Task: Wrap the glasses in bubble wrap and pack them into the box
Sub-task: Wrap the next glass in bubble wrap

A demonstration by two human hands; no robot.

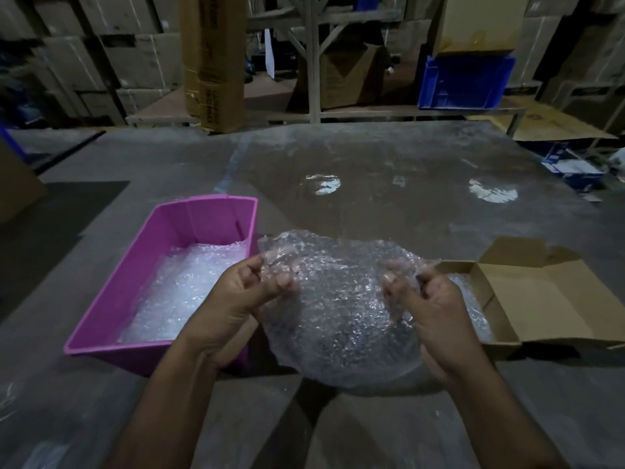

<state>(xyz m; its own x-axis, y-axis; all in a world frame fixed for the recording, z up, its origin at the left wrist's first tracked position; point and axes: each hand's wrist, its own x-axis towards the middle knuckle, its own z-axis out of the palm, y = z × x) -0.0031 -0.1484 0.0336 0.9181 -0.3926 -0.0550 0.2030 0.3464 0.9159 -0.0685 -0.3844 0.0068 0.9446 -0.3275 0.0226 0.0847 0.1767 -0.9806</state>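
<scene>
I am holding the left hand (236,296) with fingers curled, pinching the upper left edge of the bubble wrap sheet (338,309). I am holding the right hand (429,309) the same way, fingers curled over the upper right edge. Both hands are clamped on the sheet and are keeping it above the near edge of the desk (372,170).

The sheet is hanging between the hands as a loose, rounded bundle. I cannot tell whether a glass is already inside it; the film is too cloudy to show any contents.

Handling judgement: the wrap is light, soft and without stiffness, so it is sagging wherever it is unsupported. The film is probably slippery, and a pinch at the edge alone may let it slide. If a glass is inside, the load is fragile and will shift toward the bottom; I am recommending one hand under the bundle and the other gathering the top edges.

To the left, just beside the left hand, a pink bin (111,319) is holding more bubble wrap. To the right, an open cardboard box (541,299) is lying on the desk with bubble-wrapped material showing at its near left end, partly behind the right hand.
</scene>
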